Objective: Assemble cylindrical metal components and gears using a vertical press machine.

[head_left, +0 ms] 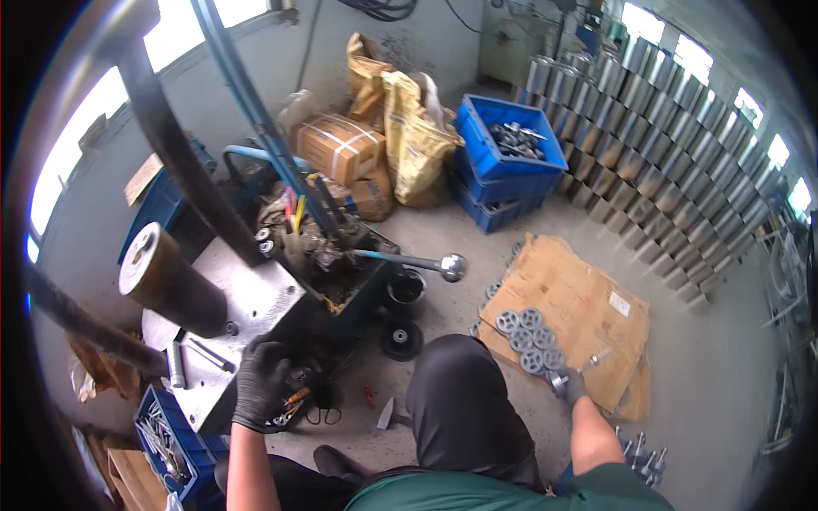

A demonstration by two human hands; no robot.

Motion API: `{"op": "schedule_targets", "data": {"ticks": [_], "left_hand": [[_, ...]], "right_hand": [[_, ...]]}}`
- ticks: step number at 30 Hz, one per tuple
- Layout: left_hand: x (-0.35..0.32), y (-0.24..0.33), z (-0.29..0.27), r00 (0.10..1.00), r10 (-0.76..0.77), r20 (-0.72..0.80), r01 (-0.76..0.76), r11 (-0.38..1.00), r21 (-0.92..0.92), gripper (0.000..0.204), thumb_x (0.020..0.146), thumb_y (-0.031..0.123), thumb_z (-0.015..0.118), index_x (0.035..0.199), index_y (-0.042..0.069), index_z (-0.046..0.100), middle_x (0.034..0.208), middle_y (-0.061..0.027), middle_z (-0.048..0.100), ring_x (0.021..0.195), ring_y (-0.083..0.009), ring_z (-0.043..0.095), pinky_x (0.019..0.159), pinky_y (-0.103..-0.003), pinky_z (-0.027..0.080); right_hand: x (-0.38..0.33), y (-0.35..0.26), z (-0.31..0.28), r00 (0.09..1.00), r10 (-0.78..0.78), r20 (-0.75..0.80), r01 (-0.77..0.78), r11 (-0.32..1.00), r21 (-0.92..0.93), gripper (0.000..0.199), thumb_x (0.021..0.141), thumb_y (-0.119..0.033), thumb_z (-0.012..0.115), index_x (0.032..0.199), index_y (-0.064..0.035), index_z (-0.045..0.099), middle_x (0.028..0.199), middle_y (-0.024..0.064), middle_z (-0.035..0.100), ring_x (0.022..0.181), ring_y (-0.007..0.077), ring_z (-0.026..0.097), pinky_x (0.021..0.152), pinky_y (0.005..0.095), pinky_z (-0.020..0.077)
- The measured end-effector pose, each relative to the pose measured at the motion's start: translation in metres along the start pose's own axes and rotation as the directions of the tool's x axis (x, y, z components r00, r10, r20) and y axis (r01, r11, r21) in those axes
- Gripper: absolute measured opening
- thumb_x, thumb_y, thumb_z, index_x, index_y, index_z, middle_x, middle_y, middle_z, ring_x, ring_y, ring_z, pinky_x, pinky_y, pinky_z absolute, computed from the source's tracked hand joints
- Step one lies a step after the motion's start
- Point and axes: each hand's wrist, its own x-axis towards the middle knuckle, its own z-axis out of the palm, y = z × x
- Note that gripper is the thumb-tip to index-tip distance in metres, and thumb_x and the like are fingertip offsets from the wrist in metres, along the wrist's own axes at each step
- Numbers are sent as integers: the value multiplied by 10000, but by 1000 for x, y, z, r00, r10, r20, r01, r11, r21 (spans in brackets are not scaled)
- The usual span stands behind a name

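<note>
My left hand [262,383], in a dark glove, is at the near edge of a steel machine plate [256,285]. Its fingers are loosely bent and apart, and nothing shows in them. On the plate stands a thick cylindrical ram [175,285] with a pale round top, and a steel pin [176,364] lies near it. Out to the right, my gloved right hand [574,387] is closed on a metal shaft [559,381] with a shiny round part. It is low beside a group of grey spoked wheels [530,339] on flat cardboard [579,294]. Another thin shaft [599,357] shows just beyond the fingers.
A lever with a ball end [452,267] juts from the machine. A hammer [388,415] and a black round part [400,339] lie on the floor. Blue crates [511,153], sacks [413,140] and stacked metal cylinders [643,162] stand behind. Flanged shafts [648,460] are at lower right.
</note>
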Motion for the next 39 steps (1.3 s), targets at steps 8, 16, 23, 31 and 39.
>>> {"op": "schedule_targets", "data": {"ticks": [8,16,23,31,39], "left_hand": [[-68,36,20,996,1,87,32,921,-388,370,924,136,786,1273,64,689,1355,-158,656,1240,-327,661,1081,-412,531],[-71,71,27,991,88,99,-27,867,-497,384,950,212,766,1295,75,672,1364,-146,653,1248,-347,652,1055,-416,552],[-76,78,31,995,33,99,76,418,-905,689,933,144,805,1544,103,490,1485,-93,554,1368,-224,576,1149,-404,509],[-101,47,68,887,-297,354,197,-450,-871,320,953,158,680,1252,61,622,1285,-127,690,1170,-223,674,1019,-411,565],[-103,52,62,826,-436,358,186,-389,-902,223,866,80,587,1081,49,640,1045,-103,706,924,-220,709,838,-394,618]], "right_hand": [[-90,-53,49,843,-521,134,533,775,-339,102,826,-94,680,788,-3,657,800,47,649,717,164,626,685,312,521],[-302,-262,257,347,-625,699,921,369,-127,327,940,-247,682,1105,28,624,922,74,608,796,148,614,714,313,508],[-385,-220,449,212,-244,946,886,456,-81,309,885,-209,840,1087,-7,723,977,116,725,853,255,707,806,386,583],[-327,-145,486,217,-138,966,799,593,-95,218,906,-168,854,960,-20,703,816,47,650,774,120,633,705,302,540],[-324,-159,497,183,-266,946,921,384,-70,210,965,-120,783,840,-13,652,776,67,625,718,124,590,667,327,523]]}}
